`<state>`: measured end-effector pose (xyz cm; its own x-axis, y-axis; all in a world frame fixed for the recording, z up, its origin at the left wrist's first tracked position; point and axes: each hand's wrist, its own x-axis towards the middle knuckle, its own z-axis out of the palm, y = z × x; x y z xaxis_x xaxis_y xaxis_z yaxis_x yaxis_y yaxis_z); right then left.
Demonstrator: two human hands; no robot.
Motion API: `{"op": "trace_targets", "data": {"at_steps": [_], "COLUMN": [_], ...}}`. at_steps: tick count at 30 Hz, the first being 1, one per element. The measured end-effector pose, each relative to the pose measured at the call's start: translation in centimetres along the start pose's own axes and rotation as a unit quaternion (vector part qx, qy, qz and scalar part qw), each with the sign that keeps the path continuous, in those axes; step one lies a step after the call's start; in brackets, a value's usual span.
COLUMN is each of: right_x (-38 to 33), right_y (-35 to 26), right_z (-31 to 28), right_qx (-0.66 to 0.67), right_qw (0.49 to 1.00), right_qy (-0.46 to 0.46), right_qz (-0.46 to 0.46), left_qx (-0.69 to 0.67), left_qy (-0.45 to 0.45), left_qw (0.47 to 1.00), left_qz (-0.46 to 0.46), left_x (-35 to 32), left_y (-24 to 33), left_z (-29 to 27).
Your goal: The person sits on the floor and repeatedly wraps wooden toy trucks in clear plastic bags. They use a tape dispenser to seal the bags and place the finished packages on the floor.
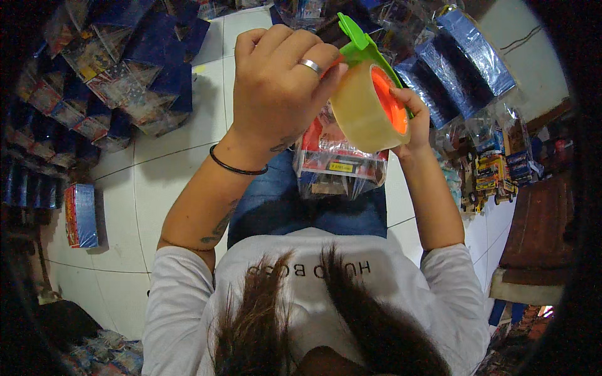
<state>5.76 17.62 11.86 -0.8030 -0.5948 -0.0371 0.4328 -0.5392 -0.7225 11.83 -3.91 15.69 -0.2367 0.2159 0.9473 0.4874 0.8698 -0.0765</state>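
Observation:
My right hand (412, 119) grips a green tape dispenser (359, 39) that carries a wide roll of yellowish clear packing tape (360, 109) on an orange hub. My left hand (282, 81), with a silver ring on it, is closed in a pinch beside the roll. What its fingertips hold, if anything, is hidden behind the hand. Below the roll, a red boxed package (342, 160) wrapped in clear plastic rests at my lap, partly covered by the tape and my hands.
Many plastic-wrapped blue packages (125, 69) are stacked at the left. A single red and blue box (81, 215) stands on the white tiled floor (169, 188). At the right are more blue packages (464, 69) and a wheeled yellow toy truck (492, 172).

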Motion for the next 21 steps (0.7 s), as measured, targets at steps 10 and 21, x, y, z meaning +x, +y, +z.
{"op": "trace_targets", "data": {"at_steps": [10,21], "right_x": [0.2,0.5], "right_y": [-0.8,0.7], "right_z": [-1.2,-3.9], "right_qx": [0.029,0.131], "right_qw": [0.996,0.981], "right_qy": [-0.057,-0.127], "right_qz": [0.064,-0.07], "left_qx": [-0.348,-0.242], "left_qy": [-0.284,-0.271], "left_qw": [0.865,0.932], "left_qz": [-0.225,0.0], "left_x": [2.0,-2.4], "left_y": [-6.9,-4.4], "left_z": [-3.0,8.5]}}
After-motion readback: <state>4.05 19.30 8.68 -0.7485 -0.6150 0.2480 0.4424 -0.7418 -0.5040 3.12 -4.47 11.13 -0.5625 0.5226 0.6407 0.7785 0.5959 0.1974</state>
